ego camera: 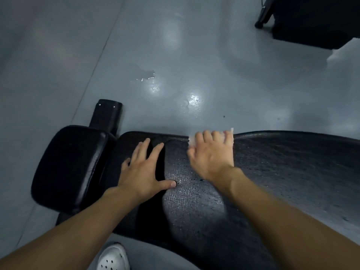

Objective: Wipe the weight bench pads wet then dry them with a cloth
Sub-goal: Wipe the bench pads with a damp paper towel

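Note:
A long black bench pad [282, 172] runs from the middle to the right, its surface wet and glistening with droplets. A smaller black seat pad [70, 164] sits at its left end. My right hand [212, 154] presses a white cloth [191, 140] flat against the long pad's far edge; most of the cloth is hidden under the fingers. My left hand [144, 170] lies flat on the long pad near its left end, fingers spread, holding nothing.
Grey glossy floor [175, 55] with a small puddle [148, 76] beyond the bench. A black bench foot [107, 115] sticks out behind the seat pad. Dark gym equipment [311, 20] stands at the top right. My white shoe [114, 258] is at the bottom.

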The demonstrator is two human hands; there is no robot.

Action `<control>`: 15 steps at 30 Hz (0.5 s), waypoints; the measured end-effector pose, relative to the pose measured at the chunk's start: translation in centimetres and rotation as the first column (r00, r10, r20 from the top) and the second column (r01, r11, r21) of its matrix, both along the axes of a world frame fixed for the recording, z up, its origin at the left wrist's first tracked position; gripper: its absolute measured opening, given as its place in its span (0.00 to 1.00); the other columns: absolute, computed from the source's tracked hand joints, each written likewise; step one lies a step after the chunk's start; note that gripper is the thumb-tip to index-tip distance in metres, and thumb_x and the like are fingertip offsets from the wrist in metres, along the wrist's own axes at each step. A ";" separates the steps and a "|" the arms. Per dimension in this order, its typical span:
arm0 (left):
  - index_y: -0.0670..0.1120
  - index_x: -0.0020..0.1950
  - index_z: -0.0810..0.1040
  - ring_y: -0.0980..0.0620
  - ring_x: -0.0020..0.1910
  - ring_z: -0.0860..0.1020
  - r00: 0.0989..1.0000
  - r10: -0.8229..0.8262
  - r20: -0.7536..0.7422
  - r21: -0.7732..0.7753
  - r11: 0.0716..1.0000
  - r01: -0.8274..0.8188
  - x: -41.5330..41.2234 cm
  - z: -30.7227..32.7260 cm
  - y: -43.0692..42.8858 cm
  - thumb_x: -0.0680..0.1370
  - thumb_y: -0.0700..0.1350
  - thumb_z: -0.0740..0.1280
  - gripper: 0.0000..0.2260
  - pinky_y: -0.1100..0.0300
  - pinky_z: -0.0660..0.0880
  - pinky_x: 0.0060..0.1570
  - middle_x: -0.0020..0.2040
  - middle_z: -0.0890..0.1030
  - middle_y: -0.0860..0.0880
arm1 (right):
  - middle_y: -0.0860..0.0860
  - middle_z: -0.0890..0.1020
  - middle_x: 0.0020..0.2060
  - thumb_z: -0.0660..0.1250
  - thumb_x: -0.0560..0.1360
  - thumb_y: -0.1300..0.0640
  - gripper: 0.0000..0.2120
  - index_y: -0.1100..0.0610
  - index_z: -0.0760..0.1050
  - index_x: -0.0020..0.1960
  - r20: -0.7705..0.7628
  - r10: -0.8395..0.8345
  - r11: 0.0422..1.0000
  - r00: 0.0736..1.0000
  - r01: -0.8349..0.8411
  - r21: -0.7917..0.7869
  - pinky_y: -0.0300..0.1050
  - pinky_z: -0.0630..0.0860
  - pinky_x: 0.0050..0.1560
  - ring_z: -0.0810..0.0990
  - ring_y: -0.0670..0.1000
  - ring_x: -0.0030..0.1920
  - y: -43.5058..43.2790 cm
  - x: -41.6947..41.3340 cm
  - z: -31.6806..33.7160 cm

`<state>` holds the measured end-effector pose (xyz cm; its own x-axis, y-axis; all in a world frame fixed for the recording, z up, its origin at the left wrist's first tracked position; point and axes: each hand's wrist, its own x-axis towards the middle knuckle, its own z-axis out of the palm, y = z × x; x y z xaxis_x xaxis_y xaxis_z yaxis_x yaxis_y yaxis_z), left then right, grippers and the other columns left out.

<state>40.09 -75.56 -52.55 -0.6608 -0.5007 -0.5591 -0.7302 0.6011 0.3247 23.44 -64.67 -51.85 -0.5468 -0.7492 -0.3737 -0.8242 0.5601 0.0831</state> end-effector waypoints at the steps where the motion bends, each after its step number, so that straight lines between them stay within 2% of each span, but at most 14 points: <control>1: 0.61 0.78 0.42 0.50 0.79 0.37 1.000 0.002 0.003 -0.005 1.000 -0.002 0.6 -0.2 -0.3 0.65 0.71 0.71 0.52 0.40 0.52 0.75 0.80 0.36 0.52 | 0.52 0.75 0.56 0.42 0.81 0.44 0.23 0.53 0.68 0.62 0.034 0.038 0.999 0.999 -0.038 -0.014 0.67 0.54 0.71 0.72 0.56 0.58 -0.5 0.3 -0.1; 3: 0.63 0.78 0.42 0.49 0.79 0.37 1.000 0.013 0.025 0.000 1.000 -0.013 2.0 -0.4 -1.2 0.65 0.71 0.71 0.52 0.38 0.52 0.74 0.80 0.35 0.52 | 0.51 0.76 0.58 0.42 0.82 0.42 0.23 0.51 0.67 0.65 0.065 0.075 0.997 0.995 -0.072 -0.041 0.61 0.59 0.70 0.72 0.56 0.59 0.5 -1.1 -0.1; 5: 0.63 0.78 0.41 0.49 0.79 0.37 0.998 0.052 0.038 0.019 0.998 -0.053 3.3 -0.6 -2.1 0.65 0.70 0.72 0.52 0.37 0.52 0.74 0.80 0.35 0.52 | 0.52 0.78 0.57 0.40 0.80 0.40 0.26 0.50 0.69 0.64 0.001 0.023 0.998 1.000 -0.023 -0.051 0.58 0.62 0.68 0.74 0.57 0.59 2.3 -3.0 0.0; 8: 0.61 0.78 0.42 0.49 0.79 0.38 0.999 0.046 0.004 0.022 0.999 -0.046 4.9 -1.0 -2.8 0.66 0.70 0.72 0.52 0.40 0.53 0.75 0.80 0.36 0.51 | 0.54 0.79 0.55 0.41 0.81 0.42 0.26 0.53 0.73 0.60 -0.111 -0.146 0.989 0.983 0.148 0.008 0.62 0.56 0.72 0.73 0.59 0.61 1.9 -2.6 -0.2; 10: 0.61 0.79 0.43 0.50 0.79 0.38 0.999 0.014 -0.037 0.031 0.999 -0.013 5.8 -1.4 -3.2 0.67 0.69 0.72 0.51 0.41 0.51 0.75 0.80 0.36 0.52 | 0.54 0.77 0.57 0.42 0.81 0.43 0.25 0.54 0.72 0.59 -0.125 -0.196 0.979 0.973 0.201 0.034 0.65 0.52 0.73 0.72 0.60 0.62 -1.2 0.5 -1.2; 13: 0.60 0.79 0.43 0.52 0.79 0.37 0.996 -0.031 -0.087 0.032 0.999 0.033 7.1 -2.0 -4.1 0.68 0.67 0.72 0.50 0.44 0.50 0.76 0.80 0.36 0.52 | 0.55 0.76 0.58 0.45 0.80 0.44 0.22 0.55 0.69 0.60 -0.068 -0.130 0.991 0.989 0.130 0.004 0.63 0.56 0.71 0.72 0.60 0.61 -6.1 5.5 -2.7; 15: 0.59 0.79 0.44 0.51 0.79 0.39 0.993 -0.059 -0.105 0.010 0.998 0.060 8.0 -2.4 -4.8 0.68 0.67 0.72 0.50 0.46 0.51 0.76 0.80 0.37 0.51 | 0.54 0.76 0.59 0.46 0.81 0.43 0.21 0.54 0.68 0.62 -0.010 -0.070 0.997 0.997 0.070 -0.030 0.61 0.60 0.69 0.72 0.59 0.61 -7.2 5.7 -2.9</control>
